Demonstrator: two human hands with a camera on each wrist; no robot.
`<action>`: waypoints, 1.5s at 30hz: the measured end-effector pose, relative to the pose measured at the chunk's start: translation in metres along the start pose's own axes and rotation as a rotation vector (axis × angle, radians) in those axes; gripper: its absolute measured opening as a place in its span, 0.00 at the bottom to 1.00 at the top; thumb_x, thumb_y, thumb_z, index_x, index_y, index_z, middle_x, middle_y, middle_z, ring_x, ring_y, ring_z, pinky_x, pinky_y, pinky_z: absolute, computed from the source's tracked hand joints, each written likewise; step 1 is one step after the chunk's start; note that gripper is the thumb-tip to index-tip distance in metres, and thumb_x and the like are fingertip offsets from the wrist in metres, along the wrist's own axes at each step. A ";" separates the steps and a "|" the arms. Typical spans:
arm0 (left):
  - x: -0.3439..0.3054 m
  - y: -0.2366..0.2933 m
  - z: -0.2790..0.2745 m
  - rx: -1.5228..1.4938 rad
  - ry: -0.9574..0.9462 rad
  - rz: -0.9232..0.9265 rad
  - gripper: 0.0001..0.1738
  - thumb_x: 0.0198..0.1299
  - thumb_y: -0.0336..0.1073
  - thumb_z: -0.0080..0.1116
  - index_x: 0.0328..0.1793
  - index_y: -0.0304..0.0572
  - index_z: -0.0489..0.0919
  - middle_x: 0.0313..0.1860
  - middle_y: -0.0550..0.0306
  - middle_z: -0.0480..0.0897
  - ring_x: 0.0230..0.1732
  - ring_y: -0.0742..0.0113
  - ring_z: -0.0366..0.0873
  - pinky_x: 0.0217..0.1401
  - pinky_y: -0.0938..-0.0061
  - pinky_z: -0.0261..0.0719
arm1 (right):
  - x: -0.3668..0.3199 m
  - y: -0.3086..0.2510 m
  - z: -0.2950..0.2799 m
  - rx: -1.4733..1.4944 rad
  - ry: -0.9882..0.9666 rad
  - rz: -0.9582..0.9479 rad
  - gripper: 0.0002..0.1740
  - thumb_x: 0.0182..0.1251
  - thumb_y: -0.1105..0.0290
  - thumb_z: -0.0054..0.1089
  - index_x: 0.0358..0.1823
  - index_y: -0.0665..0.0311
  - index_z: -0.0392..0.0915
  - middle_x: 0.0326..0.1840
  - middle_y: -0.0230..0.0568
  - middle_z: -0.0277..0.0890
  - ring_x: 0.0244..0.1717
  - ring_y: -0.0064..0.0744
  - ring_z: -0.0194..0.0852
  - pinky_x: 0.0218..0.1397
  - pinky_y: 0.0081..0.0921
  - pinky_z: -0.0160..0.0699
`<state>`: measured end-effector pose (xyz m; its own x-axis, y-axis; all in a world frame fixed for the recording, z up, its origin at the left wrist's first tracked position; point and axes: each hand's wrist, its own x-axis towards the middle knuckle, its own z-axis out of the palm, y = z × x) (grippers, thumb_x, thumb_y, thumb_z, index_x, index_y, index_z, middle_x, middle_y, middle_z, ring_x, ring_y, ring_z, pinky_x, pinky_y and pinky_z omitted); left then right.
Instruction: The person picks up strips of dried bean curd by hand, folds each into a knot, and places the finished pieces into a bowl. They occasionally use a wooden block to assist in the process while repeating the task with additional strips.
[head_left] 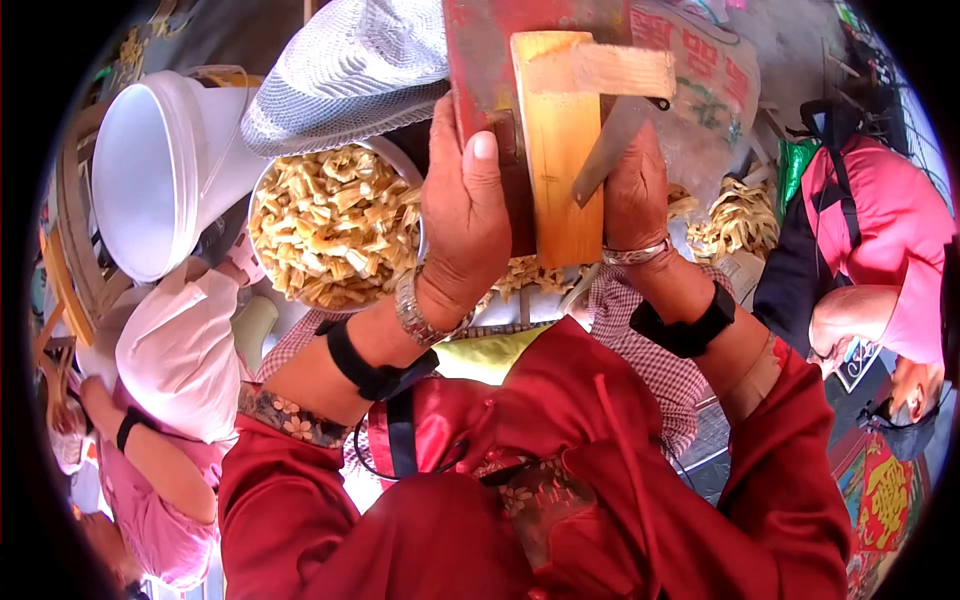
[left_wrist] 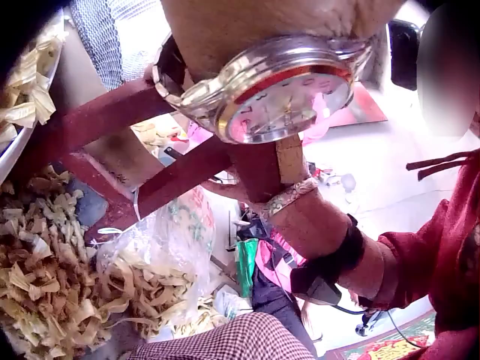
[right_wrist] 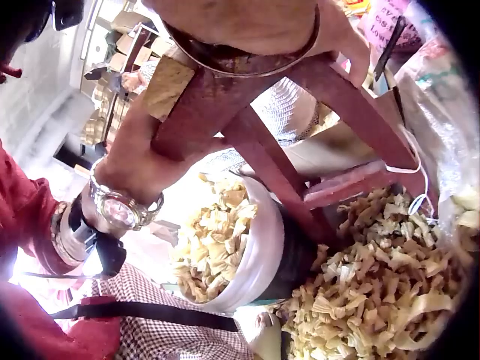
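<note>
In the head view a red-painted wooden bench extends away in front of the body. A yellow wooden block lies on its near end, with a paler wooden piece across it and a metal blade slanting down over its right side. My left hand grips the bench's left edge, thumb on top. My right hand holds the right side, partly hidden by the blade. The right wrist view shows the left hand against the bench's near end, fingers reaching underneath, with the red legs below.
A tub of cut, pale yellow strips stands left of the bench; more strips are heaped below. A white bucket and mesh hat are at left, a printed plastic sack at right. People in pink sit on both sides.
</note>
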<state>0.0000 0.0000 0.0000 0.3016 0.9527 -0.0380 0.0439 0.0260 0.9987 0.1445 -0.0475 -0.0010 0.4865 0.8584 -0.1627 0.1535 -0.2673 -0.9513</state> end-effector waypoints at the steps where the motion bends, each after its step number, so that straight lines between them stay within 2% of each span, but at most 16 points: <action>1: 0.002 0.003 0.001 -0.029 0.013 0.013 0.27 0.71 0.42 0.37 0.67 0.27 0.59 0.57 0.44 0.71 0.58 0.63 0.68 0.61 0.73 0.63 | 0.000 -0.006 0.000 -0.027 0.003 -0.004 0.22 0.74 0.54 0.39 0.50 0.68 0.69 0.41 0.43 0.74 0.40 0.35 0.72 0.47 0.25 0.69; 9: -0.005 -0.007 0.003 -0.013 0.044 0.096 0.21 0.70 0.40 0.38 0.61 0.30 0.65 0.45 0.45 0.77 0.45 0.62 0.74 0.50 0.73 0.71 | 0.001 0.008 -0.004 -0.157 -0.010 -0.109 0.23 0.77 0.58 0.29 0.48 0.70 0.70 0.39 0.37 0.74 0.38 0.24 0.71 0.45 0.22 0.71; 14: -0.005 -0.011 -0.001 0.202 0.054 0.164 0.23 0.69 0.45 0.36 0.53 0.30 0.70 0.41 0.33 0.78 0.42 0.40 0.76 0.48 0.59 0.71 | 0.010 0.025 -0.002 -0.221 0.042 -0.152 0.24 0.76 0.56 0.33 0.49 0.69 0.72 0.40 0.37 0.78 0.38 0.25 0.74 0.43 0.24 0.73; 17: -0.003 -0.022 -0.002 0.178 0.061 0.167 0.24 0.68 0.46 0.36 0.50 0.29 0.71 0.40 0.32 0.77 0.42 0.40 0.76 0.48 0.58 0.70 | 0.013 0.019 -0.009 -0.134 -0.027 -0.111 0.28 0.73 0.49 0.37 0.52 0.68 0.73 0.44 0.40 0.79 0.40 0.27 0.77 0.45 0.22 0.74; 18: 0.000 -0.026 -0.004 0.252 0.070 0.105 0.26 0.69 0.48 0.37 0.50 0.29 0.74 0.40 0.51 0.79 0.42 0.65 0.74 0.49 0.72 0.70 | 0.011 0.020 -0.008 -0.143 -0.001 -0.122 0.28 0.73 0.49 0.37 0.52 0.68 0.73 0.44 0.41 0.79 0.40 0.27 0.77 0.45 0.23 0.74; 19: -0.010 -0.013 0.000 0.133 0.047 0.036 0.26 0.69 0.49 0.38 0.50 0.30 0.75 0.39 0.51 0.79 0.41 0.65 0.75 0.48 0.71 0.71 | 0.012 0.020 -0.006 -0.134 0.005 -0.119 0.28 0.73 0.49 0.37 0.52 0.68 0.73 0.44 0.41 0.79 0.40 0.27 0.77 0.45 0.23 0.74; 21: -0.001 -0.013 -0.002 0.168 -0.002 0.209 0.29 0.67 0.50 0.34 0.49 0.28 0.75 0.46 0.28 0.77 0.52 0.40 0.75 0.56 0.57 0.68 | 0.015 0.016 -0.006 -0.096 0.018 -0.102 0.28 0.73 0.48 0.37 0.52 0.68 0.73 0.44 0.41 0.79 0.40 0.27 0.77 0.45 0.23 0.74; 23: 0.001 -0.014 -0.001 0.340 0.077 0.111 0.28 0.67 0.48 0.34 0.48 0.26 0.74 0.45 0.28 0.77 0.51 0.35 0.72 0.55 0.56 0.68 | 0.017 0.015 -0.007 -0.027 0.026 -0.065 0.29 0.72 0.48 0.38 0.52 0.67 0.73 0.44 0.41 0.79 0.40 0.28 0.77 0.46 0.23 0.74; 24: 0.005 -0.025 -0.001 0.440 0.105 0.097 0.26 0.68 0.50 0.39 0.51 0.30 0.75 0.41 0.51 0.79 0.41 0.66 0.75 0.48 0.71 0.71 | 0.018 0.015 -0.006 0.008 0.027 -0.040 0.29 0.72 0.48 0.38 0.52 0.67 0.74 0.44 0.41 0.79 0.40 0.28 0.77 0.46 0.23 0.74; 27: 0.000 -0.020 0.000 0.309 0.122 0.141 0.27 0.66 0.48 0.35 0.48 0.26 0.74 0.45 0.28 0.77 0.51 0.34 0.72 0.54 0.55 0.68 | 0.020 0.014 -0.006 0.104 0.030 0.026 0.29 0.72 0.47 0.38 0.52 0.67 0.74 0.44 0.41 0.79 0.40 0.29 0.78 0.46 0.23 0.74; 37: -0.004 -0.015 -0.001 0.343 0.095 0.078 0.29 0.66 0.50 0.32 0.49 0.28 0.74 0.46 0.29 0.77 0.52 0.34 0.72 0.55 0.55 0.68 | 0.031 0.026 -0.006 0.360 0.022 0.154 0.30 0.71 0.46 0.39 0.51 0.67 0.75 0.44 0.41 0.80 0.40 0.31 0.78 0.46 0.24 0.74; 40: 0.008 -0.032 -0.005 0.396 0.085 0.201 0.29 0.67 0.50 0.31 0.49 0.29 0.75 0.45 0.30 0.77 0.51 0.35 0.72 0.55 0.55 0.68 | 0.022 0.030 -0.031 0.421 -0.033 0.225 0.30 0.71 0.46 0.39 0.51 0.67 0.75 0.44 0.41 0.80 0.40 0.31 0.79 0.47 0.25 0.74; 41: 0.011 -0.032 -0.007 0.451 0.049 0.238 0.29 0.67 0.49 0.31 0.49 0.29 0.75 0.45 0.31 0.78 0.52 0.36 0.72 0.55 0.56 0.68 | 0.014 0.034 -0.043 0.362 -0.039 0.219 0.30 0.71 0.45 0.39 0.51 0.67 0.75 0.44 0.41 0.80 0.40 0.32 0.79 0.47 0.25 0.74; 42: 0.007 -0.029 -0.007 0.365 0.028 0.216 0.29 0.68 0.48 0.31 0.49 0.29 0.75 0.46 0.31 0.78 0.52 0.36 0.72 0.55 0.56 0.68 | -0.001 0.038 -0.053 0.189 0.061 0.117 0.24 0.70 0.51 0.41 0.46 0.66 0.75 0.37 0.50 0.80 0.41 0.44 0.80 0.43 0.31 0.75; 43: 0.001 -0.024 -0.007 0.282 0.005 0.195 0.28 0.68 0.48 0.31 0.49 0.28 0.75 0.46 0.31 0.78 0.52 0.36 0.72 0.55 0.57 0.68 | 0.007 0.061 -0.073 -0.514 -0.034 -0.188 0.21 0.69 0.53 0.44 0.42 0.64 0.77 0.33 0.47 0.81 0.37 0.41 0.80 0.39 0.30 0.77; 45: 0.001 -0.024 -0.004 0.265 0.015 0.211 0.27 0.68 0.47 0.32 0.49 0.28 0.75 0.46 0.33 0.78 0.51 0.38 0.73 0.55 0.58 0.69 | 0.005 0.136 -0.111 -0.766 -0.256 -0.014 0.16 0.66 0.58 0.48 0.35 0.61 0.79 0.26 0.40 0.81 0.29 0.36 0.80 0.30 0.29 0.78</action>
<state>-0.0042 0.0012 -0.0243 0.3163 0.9331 0.1712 0.2290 -0.2502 0.9407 0.2631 -0.1283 -0.1025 0.2821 0.9128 -0.2952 0.7503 -0.4017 -0.5251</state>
